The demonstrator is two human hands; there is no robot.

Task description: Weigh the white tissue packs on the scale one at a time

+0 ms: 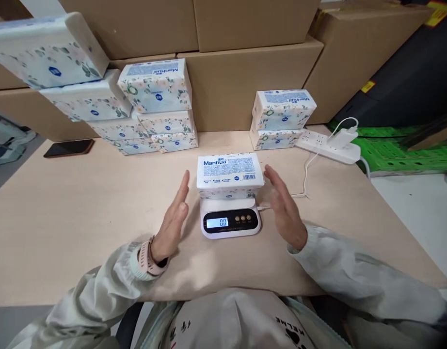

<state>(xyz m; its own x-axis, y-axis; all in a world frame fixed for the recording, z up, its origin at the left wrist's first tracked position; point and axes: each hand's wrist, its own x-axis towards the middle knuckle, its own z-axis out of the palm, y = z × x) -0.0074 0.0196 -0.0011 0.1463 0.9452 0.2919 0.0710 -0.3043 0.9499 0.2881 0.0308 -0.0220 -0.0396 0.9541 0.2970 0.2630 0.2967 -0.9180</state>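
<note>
A white tissue pack (231, 170) printed "Manhua" lies on a small white scale (231, 234), its printed panel facing up. The scale's lit display reads 0.0. To the left of the pack is my left hand (173, 220), fingers stretched forward and palm turned inward, holding nothing. My right hand (286, 208) is on the other side, also with fingers extended and nothing held, its fingertips near the pack's right edge. A gap shows between each hand and the pack.
Stacked tissue packs (156, 89) stand at the back left, and a pair (283, 114) at the back right. A phone (69, 148) lies far left. A white power strip (328, 146) with a cable sits right. Cardboard boxes (241, 77) line the back.
</note>
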